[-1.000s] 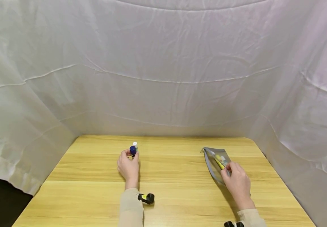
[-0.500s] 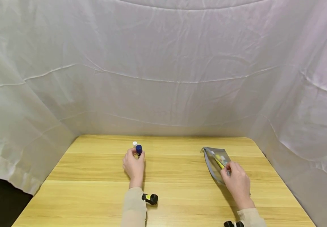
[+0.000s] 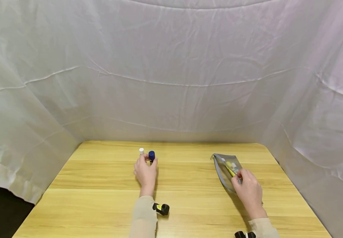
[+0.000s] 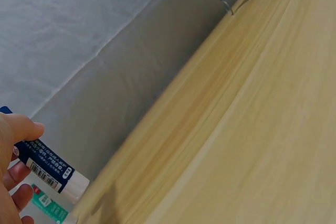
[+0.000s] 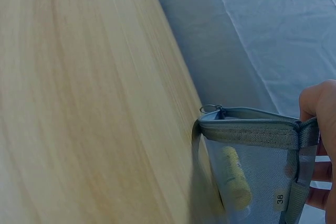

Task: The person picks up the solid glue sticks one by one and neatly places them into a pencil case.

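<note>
My left hand (image 3: pixel 146 172) holds a dark blue glue stick (image 3: pixel 151 154) between thumb and fingers. In the left wrist view its barcode label and white base show, tilted over the table. Just behind and left of it is a second glue stick (image 3: pixel 141 151), green with a white cap, partly hidden by the fingers. At the right, my right hand (image 3: pixel 248 191) pinches the near end of a grey mesh zip pouch (image 5: pixel 262 182), whose top gapes. Through the mesh I see a yellow stick (image 5: pixel 236 182) and paler items beside it.
The wooden table (image 3: pixel 189 198) ends at a pale grey cloth curtain (image 3: pixel 177 105) at the back and both sides. A black wrist camera (image 3: pixel 161 209) sits on the left sleeve and another (image 3: pixel 245 234) on the right sleeve.
The left hand has moved right with the dark blue glue stick, away from the white-capped one, which stays put. The right hand and the pouch have not moved.
</note>
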